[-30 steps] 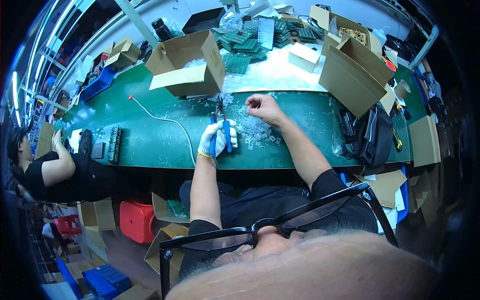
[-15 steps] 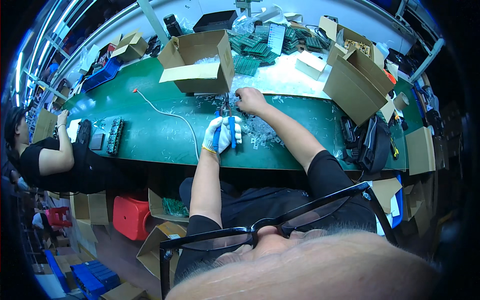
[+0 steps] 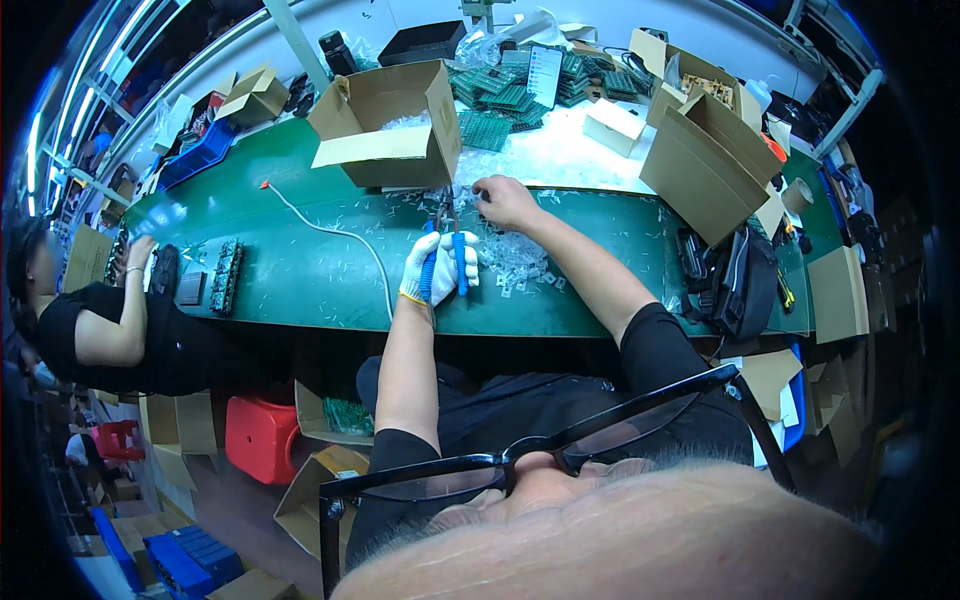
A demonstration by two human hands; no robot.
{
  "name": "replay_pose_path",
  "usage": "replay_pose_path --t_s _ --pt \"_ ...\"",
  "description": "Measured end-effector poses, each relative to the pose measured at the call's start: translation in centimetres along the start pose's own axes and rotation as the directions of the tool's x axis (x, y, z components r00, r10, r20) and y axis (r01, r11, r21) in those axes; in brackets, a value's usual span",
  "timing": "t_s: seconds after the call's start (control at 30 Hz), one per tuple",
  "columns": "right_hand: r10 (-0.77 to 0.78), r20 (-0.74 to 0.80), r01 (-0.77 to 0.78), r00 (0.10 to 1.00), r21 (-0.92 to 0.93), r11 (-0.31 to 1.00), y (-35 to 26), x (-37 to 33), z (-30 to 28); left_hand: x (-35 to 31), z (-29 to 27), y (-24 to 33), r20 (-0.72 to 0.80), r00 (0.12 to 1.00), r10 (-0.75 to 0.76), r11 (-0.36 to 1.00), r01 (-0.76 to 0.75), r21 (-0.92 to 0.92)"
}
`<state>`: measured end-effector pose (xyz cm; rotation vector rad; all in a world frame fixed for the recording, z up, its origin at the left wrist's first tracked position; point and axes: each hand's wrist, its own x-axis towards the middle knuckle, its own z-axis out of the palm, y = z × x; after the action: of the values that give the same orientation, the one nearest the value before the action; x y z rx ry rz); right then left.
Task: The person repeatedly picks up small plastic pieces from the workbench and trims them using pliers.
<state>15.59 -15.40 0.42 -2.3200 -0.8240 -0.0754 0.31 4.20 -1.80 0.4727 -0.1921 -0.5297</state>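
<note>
My left hand, in a white glove, is closed around a pair of pliers with blue handles. The handles stand apart, and the jaws point away from me, toward the open cardboard box. Just right of the jaws, my bare right hand has its fingers bent and pinched together; whatever they hold is too small to make out. Small clear plastic pieces lie in a heap below the right hand, with more scattered around the pliers.
Green circuit boards are piled at the back beside a small white box. Larger cardboard boxes and a black bag stand to the right. A white cord crosses the green table. A co-worker sits at the left.
The view has shifted slightly. My left hand still grips the pliers, and my right hand stays close to the jaws with its fingers a little more curled. The co-worker's hand has moved right.
</note>
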Motion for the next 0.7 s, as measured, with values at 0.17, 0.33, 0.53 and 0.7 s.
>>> replay_pose_path --t_s 0.17,0.33,0.53,0.7 --pt "-0.043 -0.042 0.035 0.998 -0.172 0.984 0.4 1.0 1.4 0.6 -0.1 -0.5 -0.033 0.999 0.005 1.000 -0.004 0.010" --pt "-0.003 -0.009 0.003 1.000 -0.005 1.000 1.7 1.0 0.3 0.1 0.1 -0.1 -0.010 1.000 -0.004 1.000 0.004 -0.006" --pt "0.322 0.155 -0.303 0.934 0.821 0.484 3.6 -1.3 -2.0 0.7 0.6 -0.6 -0.042 0.999 -0.026 0.994 0.030 0.104" --pt "0.314 0.202 -0.271 0.928 0.943 0.194 2.0 -3.3 -2.3 1.3 0.9 -1.6 -0.297 0.955 -0.019 0.931 0.125 0.342"
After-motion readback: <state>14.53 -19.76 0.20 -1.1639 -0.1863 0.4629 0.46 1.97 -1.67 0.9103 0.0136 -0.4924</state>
